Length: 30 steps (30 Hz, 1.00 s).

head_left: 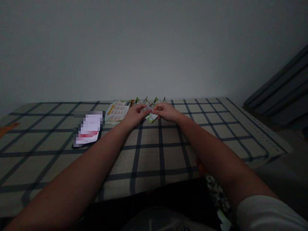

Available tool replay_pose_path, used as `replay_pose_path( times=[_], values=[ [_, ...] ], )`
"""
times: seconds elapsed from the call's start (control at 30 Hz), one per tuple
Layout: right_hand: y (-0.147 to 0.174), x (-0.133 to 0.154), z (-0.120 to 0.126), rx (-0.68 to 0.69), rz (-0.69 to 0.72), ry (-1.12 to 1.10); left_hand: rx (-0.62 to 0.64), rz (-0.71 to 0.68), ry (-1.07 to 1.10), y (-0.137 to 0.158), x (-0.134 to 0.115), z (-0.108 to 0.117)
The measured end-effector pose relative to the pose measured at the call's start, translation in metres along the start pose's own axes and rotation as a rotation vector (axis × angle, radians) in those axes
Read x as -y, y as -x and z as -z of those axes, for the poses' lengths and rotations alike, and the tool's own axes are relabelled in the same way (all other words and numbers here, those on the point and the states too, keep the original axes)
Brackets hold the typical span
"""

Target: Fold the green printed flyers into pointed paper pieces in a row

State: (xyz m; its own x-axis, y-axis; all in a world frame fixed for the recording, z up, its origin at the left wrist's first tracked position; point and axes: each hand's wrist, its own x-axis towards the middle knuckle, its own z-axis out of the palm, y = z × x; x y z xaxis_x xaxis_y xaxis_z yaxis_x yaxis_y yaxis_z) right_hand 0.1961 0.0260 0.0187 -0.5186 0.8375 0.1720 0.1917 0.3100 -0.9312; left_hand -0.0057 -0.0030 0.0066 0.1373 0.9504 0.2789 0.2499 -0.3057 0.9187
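A: Where are the two hands?
B: Close together at the far side of the tabletop [170,154], near the middle. The left hand [137,114] comes in from the left, the right hand [166,112] from the right.

A: And the grip of each?
B: Both are narrow. They hold the same small green-and-white paper piece [151,118], the left by its left part with the thumb on top, the right pinching its right part between thumb and fingers. I can't read what's printed on it.

A: What's around that piece?
B: Just beyond the hands, small pointed green-and-white shapes [137,100] stick up in a row; the hands partly hide them. To the left of the left hand lies a printed sheet [117,111] with a pale block of rows.

A: Anything nearer?
B: A phone [89,129], nearer and farther left than the sheet, its lit screen blurred into blocks. An orange patch [9,129] shows at the far left edge.

A: The setting?
B: Dim. A checked cloth [149,160] covers the tabletop, a plain wall [154,48] rises behind, and a dark curtain [284,89] hangs at the right.
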Motion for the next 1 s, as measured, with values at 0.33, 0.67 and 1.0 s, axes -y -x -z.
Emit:
replay_pose_path(
  times=[0.33,0.67,1.0],
  values=[
    [-0.003,-0.004,-0.002,-0.042,0.014,0.004,-0.117,-0.076,-0.051,-0.005,0.001,0.006],
    [-0.002,-0.004,-0.002,-0.017,0.026,-0.016,-0.111,-0.111,-0.027,-0.002,-0.003,0.004],
    [0.0,-0.003,-0.001,-0.016,0.016,0.038,-0.078,-0.115,-0.218,-0.002,0.0,0.007]
  ],
)
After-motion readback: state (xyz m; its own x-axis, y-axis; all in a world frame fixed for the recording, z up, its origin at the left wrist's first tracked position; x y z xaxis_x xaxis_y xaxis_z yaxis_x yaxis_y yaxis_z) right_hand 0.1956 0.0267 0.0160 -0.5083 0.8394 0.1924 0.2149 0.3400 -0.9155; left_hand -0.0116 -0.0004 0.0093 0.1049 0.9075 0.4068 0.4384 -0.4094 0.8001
